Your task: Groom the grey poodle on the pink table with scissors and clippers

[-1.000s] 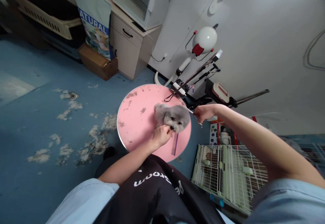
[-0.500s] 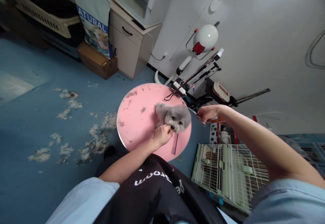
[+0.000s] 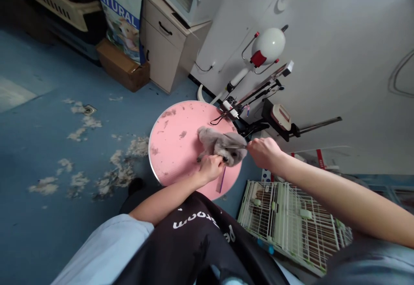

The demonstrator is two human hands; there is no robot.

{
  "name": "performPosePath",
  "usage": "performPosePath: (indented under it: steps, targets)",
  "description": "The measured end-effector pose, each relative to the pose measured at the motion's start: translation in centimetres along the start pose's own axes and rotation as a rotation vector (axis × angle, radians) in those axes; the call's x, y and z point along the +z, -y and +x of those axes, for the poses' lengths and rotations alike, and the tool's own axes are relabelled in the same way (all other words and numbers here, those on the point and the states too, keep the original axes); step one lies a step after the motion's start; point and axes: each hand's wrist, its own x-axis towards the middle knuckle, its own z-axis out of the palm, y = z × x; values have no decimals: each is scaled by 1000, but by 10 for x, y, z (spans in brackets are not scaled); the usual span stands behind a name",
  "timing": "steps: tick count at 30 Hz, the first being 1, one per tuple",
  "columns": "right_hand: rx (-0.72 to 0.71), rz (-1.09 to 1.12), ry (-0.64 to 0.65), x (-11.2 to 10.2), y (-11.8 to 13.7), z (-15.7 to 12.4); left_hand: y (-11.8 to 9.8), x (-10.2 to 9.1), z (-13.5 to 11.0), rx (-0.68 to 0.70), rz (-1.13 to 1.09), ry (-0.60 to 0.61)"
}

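A small grey curly-coated dog (image 3: 208, 137) is on the round pink grooming table (image 3: 171, 155), its head toward the table's right side. My left hand (image 3: 211, 167) is closed at the dog's muzzle, gripping its chin; the fingertips are partly hidden. In my right hand (image 3: 263, 152) is a pair of scissors (image 3: 235, 145), whose parted blades reach across the top of the dog's head. The scissors' handles are hidden inside my fingers. A purple-backed comb (image 3: 221, 180) lies on the table below the dog's head.
Clipped fur (image 3: 119, 173) lies on the blue floor at left. A white dryer (image 3: 268, 45) on a stand and a white bottle (image 3: 230, 109) are behind the table. Wire cages (image 3: 291, 220) stand at lower right, a cardboard box (image 3: 123, 65) and cabinet (image 3: 163, 45) at upper left.
My right hand has brought the scissors left from beside the table onto the dog's head. My left hand stays at the muzzle, and the dog's head is turned slightly downward.
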Motion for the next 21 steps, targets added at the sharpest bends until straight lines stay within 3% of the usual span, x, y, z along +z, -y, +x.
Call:
performPosePath:
  steps: [3,21]
  targets:
    - [67,-91,-13,-1,2,0,-1,0,-2,17,11,-18]
    - [45,-113,-37,-2,1,8,-2,-6,-4,10,28,0]
